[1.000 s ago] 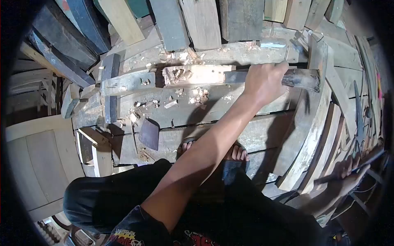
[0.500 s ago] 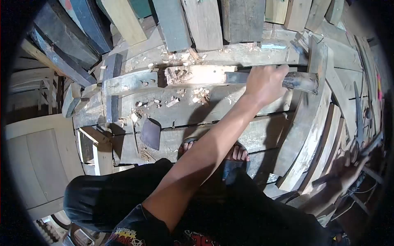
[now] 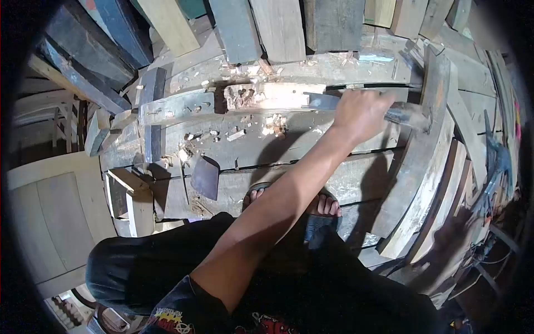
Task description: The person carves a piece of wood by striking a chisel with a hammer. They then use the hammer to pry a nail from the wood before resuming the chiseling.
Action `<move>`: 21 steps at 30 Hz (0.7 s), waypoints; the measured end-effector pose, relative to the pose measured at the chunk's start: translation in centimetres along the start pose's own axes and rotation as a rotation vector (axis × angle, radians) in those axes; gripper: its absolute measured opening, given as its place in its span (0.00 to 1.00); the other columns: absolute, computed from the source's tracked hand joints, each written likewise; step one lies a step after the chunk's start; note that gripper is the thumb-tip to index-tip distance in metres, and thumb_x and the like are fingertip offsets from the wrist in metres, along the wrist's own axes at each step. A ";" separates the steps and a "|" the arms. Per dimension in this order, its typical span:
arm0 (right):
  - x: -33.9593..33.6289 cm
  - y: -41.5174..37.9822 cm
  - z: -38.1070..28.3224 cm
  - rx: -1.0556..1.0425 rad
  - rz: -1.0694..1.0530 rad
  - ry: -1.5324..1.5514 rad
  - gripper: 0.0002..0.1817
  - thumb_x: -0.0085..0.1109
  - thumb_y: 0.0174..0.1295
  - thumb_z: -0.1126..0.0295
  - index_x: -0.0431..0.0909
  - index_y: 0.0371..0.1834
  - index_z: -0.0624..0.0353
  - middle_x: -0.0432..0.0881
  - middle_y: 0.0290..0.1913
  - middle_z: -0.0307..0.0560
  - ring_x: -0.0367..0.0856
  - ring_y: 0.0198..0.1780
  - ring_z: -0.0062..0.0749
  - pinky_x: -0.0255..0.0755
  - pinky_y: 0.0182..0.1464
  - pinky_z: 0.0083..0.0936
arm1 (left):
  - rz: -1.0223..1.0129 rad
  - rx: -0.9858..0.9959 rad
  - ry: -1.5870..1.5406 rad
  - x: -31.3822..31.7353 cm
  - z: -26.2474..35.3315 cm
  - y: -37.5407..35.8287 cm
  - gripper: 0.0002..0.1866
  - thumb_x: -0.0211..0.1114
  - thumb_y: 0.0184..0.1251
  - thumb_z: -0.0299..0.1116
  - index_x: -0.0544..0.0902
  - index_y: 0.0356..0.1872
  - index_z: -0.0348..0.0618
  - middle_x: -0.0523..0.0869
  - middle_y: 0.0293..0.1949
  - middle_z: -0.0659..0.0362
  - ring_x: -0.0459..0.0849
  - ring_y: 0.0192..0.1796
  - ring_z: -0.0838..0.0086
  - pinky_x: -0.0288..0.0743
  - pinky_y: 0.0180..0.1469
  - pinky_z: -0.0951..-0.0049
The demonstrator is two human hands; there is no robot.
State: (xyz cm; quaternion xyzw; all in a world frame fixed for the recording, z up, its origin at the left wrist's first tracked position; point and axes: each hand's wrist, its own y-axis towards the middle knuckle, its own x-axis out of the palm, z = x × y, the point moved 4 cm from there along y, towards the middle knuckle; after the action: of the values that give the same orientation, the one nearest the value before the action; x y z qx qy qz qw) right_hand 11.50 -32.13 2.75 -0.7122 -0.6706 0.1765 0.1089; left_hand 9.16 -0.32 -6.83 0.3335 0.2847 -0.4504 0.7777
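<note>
My left hand (image 3: pixel 361 114) is closed around a chisel (image 3: pixel 322 102) that lies nearly level. Its flat metal blade points left and overlaps the right end of a pale, freshly cut piece of wood (image 3: pixel 275 96). The chisel's dark, thick end (image 3: pixel 406 116) sticks out on the right and is blurred. Rough dark hollows mark the left part of the pale wood. At the lower right, my right hand (image 3: pixel 453 250) is smeared by motion beside the curved timbers. A blurred blue-grey tool (image 3: pixel 494 170) shows just above it; I cannot tell whether the hand holds it.
Wood chips (image 3: pixel 274 125) lie scattered over the plank floor (image 3: pixel 311 146). A dark flat plate (image 3: pixel 206 178) sits near my feet (image 3: pixel 325 205). Boards (image 3: pixel 278 28) stand along the far side, and curved timbers (image 3: pixel 414 161) line the right. A weathered wood piece (image 3: pixel 178 109) lies at left.
My right hand has shifted slightly left and down and blurred, away from the bar it was around. My left hand keeps its hold on the chisel, whose right end now looks blurred.
</note>
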 end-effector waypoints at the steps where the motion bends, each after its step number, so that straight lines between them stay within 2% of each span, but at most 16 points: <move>1: -0.8 0.5 -1.9 -0.086 -0.033 0.067 0.28 0.42 0.78 0.34 0.73 0.38 0.47 0.60 0.20 0.30 0.52 0.14 0.14 0.46 0.14 0.17 | -0.014 -0.031 0.001 -0.1 -0.1 0.4 0.20 0.74 0.49 0.34 0.87 0.47 0.50 0.89 0.27 0.48 0.90 0.33 0.49 0.83 0.38 0.48; 3: -2.7 2.0 -4.4 -0.254 -0.103 0.190 0.28 0.40 0.80 0.35 0.74 0.41 0.49 0.62 0.20 0.31 0.52 0.13 0.14 0.47 0.13 0.16 | 0.001 -0.012 0.021 -0.1 -0.2 0.6 0.18 0.74 0.48 0.33 0.86 0.44 0.49 0.88 0.27 0.47 0.90 0.33 0.49 0.83 0.38 0.48; 5: -4.0 4.5 -3.2 -0.311 -0.211 0.392 0.29 0.37 0.82 0.38 0.73 0.43 0.53 0.65 0.20 0.32 0.53 0.12 0.13 0.53 0.11 0.15 | 0.033 -0.004 0.029 -0.1 -0.3 0.6 0.16 0.74 0.48 0.32 0.86 0.42 0.48 0.88 0.27 0.47 0.90 0.33 0.48 0.83 0.38 0.48; 7: 3.7 -0.7 -2.8 -0.301 0.474 0.237 0.28 0.40 0.80 0.36 0.74 0.45 0.51 0.68 0.22 0.31 0.57 0.14 0.12 0.50 0.12 0.14 | 0.068 0.001 0.027 0.0 -0.3 0.5 0.14 0.73 0.48 0.32 0.85 0.39 0.47 0.88 0.27 0.47 0.90 0.33 0.48 0.83 0.38 0.48; 9: 4.2 -0.5 2.9 -0.095 0.224 0.180 0.29 0.48 0.76 0.34 0.73 0.43 0.51 0.69 0.25 0.31 0.58 0.17 0.13 0.52 0.16 0.14 | 0.039 -0.014 0.037 -0.1 -0.1 0.3 0.13 0.72 0.50 0.31 0.86 0.39 0.47 0.89 0.28 0.47 0.90 0.34 0.48 0.83 0.38 0.49; 10: 4.9 -1.0 5.2 -0.041 0.179 -0.024 0.29 0.47 0.76 0.33 0.72 0.39 0.49 0.62 0.21 0.29 0.56 0.17 0.13 0.49 0.17 0.17 | 0.033 -0.015 0.042 -0.3 0.0 0.3 0.13 0.70 0.51 0.30 0.87 0.41 0.47 0.89 0.29 0.47 0.91 0.34 0.49 0.83 0.38 0.49; 11: 4.2 -0.1 7.3 0.270 -0.335 -0.092 0.29 0.45 0.77 0.32 0.68 0.34 0.47 0.57 0.20 0.27 0.53 0.17 0.14 0.46 0.18 0.19 | 0.028 -0.014 0.049 -0.7 0.0 0.3 0.14 0.68 0.53 0.28 0.87 0.43 0.47 0.90 0.30 0.48 0.92 0.35 0.49 0.83 0.38 0.50; 12: 4.5 -0.1 7.5 0.331 -0.411 -0.149 0.28 0.44 0.77 0.33 0.66 0.32 0.45 0.57 0.20 0.27 0.51 0.17 0.14 0.44 0.18 0.18 | -0.151 -0.129 0.111 -1.9 -1.4 0.1 0.13 0.70 0.55 0.32 0.88 0.44 0.47 0.90 0.30 0.49 0.92 0.35 0.51 0.83 0.38 0.51; 13: 5.0 -0.2 7.4 0.341 -0.419 -0.187 0.28 0.43 0.78 0.33 0.64 0.30 0.44 0.55 0.20 0.26 0.50 0.16 0.13 0.43 0.18 0.18 | -0.245 -0.167 0.130 -2.0 -2.6 -0.2 0.14 0.73 0.56 0.36 0.88 0.44 0.48 0.90 0.32 0.48 0.92 0.35 0.53 0.84 0.39 0.51; 15: 5.0 -0.1 7.7 0.341 -0.355 -0.137 0.28 0.43 0.78 0.33 0.64 0.30 0.43 0.55 0.20 0.26 0.49 0.16 0.12 0.42 0.17 0.18 | -0.253 -0.055 0.197 -2.7 -3.2 -1.1 0.14 0.73 0.59 0.38 0.88 0.45 0.48 0.91 0.33 0.48 0.92 0.37 0.52 0.84 0.41 0.50; 18: 5.3 0.0 5.2 0.231 -0.273 -0.032 0.28 0.47 0.76 0.33 0.66 0.30 0.42 0.55 0.20 0.25 0.48 0.15 0.11 0.40 0.16 0.18 | -0.226 -0.054 0.130 -3.4 -2.4 -0.9 0.15 0.74 0.58 0.40 0.87 0.45 0.46 0.90 0.33 0.47 0.92 0.39 0.50 0.84 0.43 0.50; 21: 5.4 -0.4 2.2 0.121 -0.247 0.000 0.26 0.48 0.76 0.34 0.69 0.32 0.42 0.56 0.20 0.24 0.48 0.14 0.11 0.38 0.15 0.18 | -0.116 0.007 -0.078 -3.5 0.2 0.0 0.14 0.76 0.56 0.38 0.87 0.40 0.44 0.90 0.28 0.46 0.91 0.32 0.49 0.85 0.39 0.51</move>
State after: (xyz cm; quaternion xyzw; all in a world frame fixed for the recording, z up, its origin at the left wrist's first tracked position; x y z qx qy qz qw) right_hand 10.52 -26.88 0.32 -0.6163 -0.7413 0.2022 0.1726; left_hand 7.68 1.30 -4.08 0.3015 0.2714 -0.5084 0.7596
